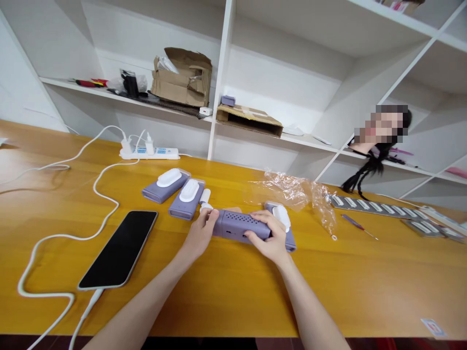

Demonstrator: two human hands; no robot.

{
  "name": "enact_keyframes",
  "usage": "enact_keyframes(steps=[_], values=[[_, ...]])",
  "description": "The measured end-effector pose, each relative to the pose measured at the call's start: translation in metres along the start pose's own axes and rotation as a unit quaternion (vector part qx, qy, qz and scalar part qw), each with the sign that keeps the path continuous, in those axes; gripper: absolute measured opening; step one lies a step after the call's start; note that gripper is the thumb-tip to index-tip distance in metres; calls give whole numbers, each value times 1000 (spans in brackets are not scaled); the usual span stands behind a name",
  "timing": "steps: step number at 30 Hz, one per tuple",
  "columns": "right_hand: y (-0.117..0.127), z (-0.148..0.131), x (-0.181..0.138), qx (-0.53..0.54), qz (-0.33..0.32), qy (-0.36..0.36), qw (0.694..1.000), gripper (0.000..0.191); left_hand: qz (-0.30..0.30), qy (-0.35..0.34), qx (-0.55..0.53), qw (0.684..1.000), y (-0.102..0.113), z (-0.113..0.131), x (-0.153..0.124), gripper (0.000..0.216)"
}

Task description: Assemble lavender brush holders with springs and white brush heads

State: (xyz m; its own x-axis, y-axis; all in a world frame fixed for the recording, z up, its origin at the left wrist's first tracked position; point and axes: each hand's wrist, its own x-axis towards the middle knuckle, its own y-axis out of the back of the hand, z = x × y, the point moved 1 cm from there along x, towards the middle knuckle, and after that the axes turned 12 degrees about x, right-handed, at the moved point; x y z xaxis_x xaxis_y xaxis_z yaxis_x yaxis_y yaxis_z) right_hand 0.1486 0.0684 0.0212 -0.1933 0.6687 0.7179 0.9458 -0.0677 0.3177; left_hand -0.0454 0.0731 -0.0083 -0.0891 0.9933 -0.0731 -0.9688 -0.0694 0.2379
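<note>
Between my two hands is a purple plastic device with rows of small holes and a few ports or switches along its side. Its left end is gripped by my left hand, thumb on top. My right hand wraps round the right end, fingers over the top and thumb on the port side. Just behind my right hand lies a purple case with a white oval piece. Two similar purple cases lie to the left, near a small white part.
A phone on a white cable lies at left, a power strip behind it. Crumpled clear plastic, a screwdriver and a strip of grey-white parts are at right. Shelves hold cardboard boxes and a mannequin head.
</note>
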Motion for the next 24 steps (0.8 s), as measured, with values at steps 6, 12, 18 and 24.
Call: enact_keyframes(steps=[6, 12, 18, 24], values=[[2, 7, -13, -6, -49, 33, 998, 56, -120, 70, -177, 974, 6, 10, -4, 44], [-2, -4, -10, 47, 112, 32, 992, 82, -111, -6, -241, 964, 1, 8, -7, 37], [-5, -7, 3, 143, 88, -80, 983, 81, -61, -96, -205, 972, 1, 9, -9, 64], [-8, 7, 5, 215, 127, -296, 922, 80, -62, -136, -171, 974, 2, 7, -9, 67]])
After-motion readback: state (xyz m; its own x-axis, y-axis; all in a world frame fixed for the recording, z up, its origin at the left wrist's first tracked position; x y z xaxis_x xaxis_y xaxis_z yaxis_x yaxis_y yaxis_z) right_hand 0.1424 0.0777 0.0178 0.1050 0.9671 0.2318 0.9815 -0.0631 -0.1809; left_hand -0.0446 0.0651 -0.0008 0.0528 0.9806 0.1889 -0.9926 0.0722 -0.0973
